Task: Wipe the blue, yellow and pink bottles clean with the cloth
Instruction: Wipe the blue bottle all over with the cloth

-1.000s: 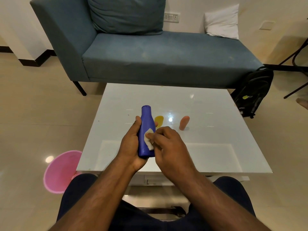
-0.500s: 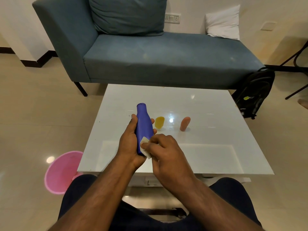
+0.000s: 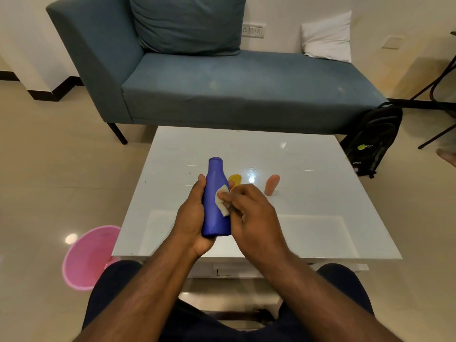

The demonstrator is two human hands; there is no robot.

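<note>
My left hand (image 3: 191, 215) grips the blue bottle (image 3: 215, 193) around its lower body and holds it upright above the white table (image 3: 308, 218). It has no cap. My right hand (image 3: 249, 213) pinches a small white cloth (image 3: 221, 199) and presses it against the bottle's right side at mid-height. The yellow bottle (image 3: 235, 179) stands on the table just behind my hands, mostly hidden by them. Further right the pink bottle (image 3: 272, 185) stands alone on the table.
A pink bin (image 3: 86, 257) sits on the floor left of the table. A blue sofa (image 3: 222, 80) runs along the far side, with a white pillow (image 3: 328, 38) on it. A black backpack (image 3: 372, 141) leans by the table's far right corner.
The cloth has slid back up the bottle's side from near its base, and the bottle has tipped upright from a leftward lean.
</note>
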